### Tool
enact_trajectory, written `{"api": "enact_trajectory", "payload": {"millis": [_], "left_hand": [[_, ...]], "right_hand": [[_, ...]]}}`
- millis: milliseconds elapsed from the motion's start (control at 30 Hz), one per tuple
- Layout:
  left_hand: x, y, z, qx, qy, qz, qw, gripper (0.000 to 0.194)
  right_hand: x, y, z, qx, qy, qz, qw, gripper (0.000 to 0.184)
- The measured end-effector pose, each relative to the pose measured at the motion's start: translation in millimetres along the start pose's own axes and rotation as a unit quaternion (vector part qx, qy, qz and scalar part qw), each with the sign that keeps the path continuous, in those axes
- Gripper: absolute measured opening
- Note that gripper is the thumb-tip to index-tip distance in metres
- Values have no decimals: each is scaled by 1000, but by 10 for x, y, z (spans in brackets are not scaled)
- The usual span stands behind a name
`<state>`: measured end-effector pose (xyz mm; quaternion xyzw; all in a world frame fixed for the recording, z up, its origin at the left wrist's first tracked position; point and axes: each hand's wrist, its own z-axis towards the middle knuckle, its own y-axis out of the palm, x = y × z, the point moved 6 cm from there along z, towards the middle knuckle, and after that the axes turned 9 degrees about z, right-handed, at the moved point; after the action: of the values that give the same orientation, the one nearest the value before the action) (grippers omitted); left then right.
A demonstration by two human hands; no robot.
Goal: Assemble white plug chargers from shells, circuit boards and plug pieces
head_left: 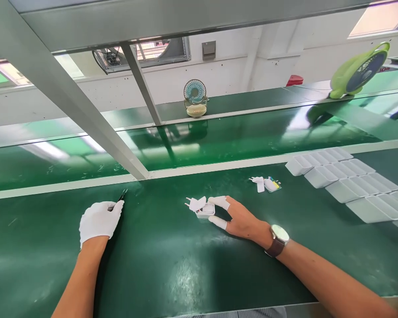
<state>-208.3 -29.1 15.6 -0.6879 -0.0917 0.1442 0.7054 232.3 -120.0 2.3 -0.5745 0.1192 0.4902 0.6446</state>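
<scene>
Striped grey cloth (pixel 237 315) shows at the near edge of the green worktop (pixel 159 274). In the head view, the gloved left hand (pixel 100 224) rests on the left, its fingers closed around one dark tool (pixel 111 207) that looks like tweezers, tip pointing far. On the right, the right hand (pixel 243 219), two fingers white-capped, pinches the right end of one white case (pixel 204 216) near the middle of the worktop; one pronged white piece (pixel 197 203) lies tilted across its far left part, two prongs pointing left.

Holding the case well calls for light, even pressure from both capped fingers, low on its walls and clear of the opening, so that it neither skids nor tips the loose piece. The tool is best kept low, its tip away from the contents.

Farther right lie one second pronged piece (pixel 260 184) and, just beside it, one white part with a yellow patch (pixel 272 184). Far right stand four rows of white trays (pixel 318 179), part of another cut off. Beyond, two small fans stand: one beige (pixel 195 110), one green (pixel 346 79). One watch (pixel 280 234) circles the right wrist.
</scene>
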Motion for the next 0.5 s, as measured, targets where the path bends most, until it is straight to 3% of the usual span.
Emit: {"api": "enact_trajectory", "payload": {"millis": [100, 300, 400, 500], "left_hand": [[-23, 11, -9, 2, -2, -19, 1000, 51], [38, -195, -191, 146, -32, 7, 989, 62], [180, -314, -323, 189, -2, 8, 982, 57], [363, -366, -415, 193, 58, -4, 979, 51]], "right_hand": [[-46, 9, 22, -22, -13, -1, 1000, 43], [-75, 43, 27, -30, -48, -21, 998, 36], [-57, 75, 18, -34, -54, -27, 998, 37], [-49, 79, 19, -28, -56, -15, 998, 38]]}}
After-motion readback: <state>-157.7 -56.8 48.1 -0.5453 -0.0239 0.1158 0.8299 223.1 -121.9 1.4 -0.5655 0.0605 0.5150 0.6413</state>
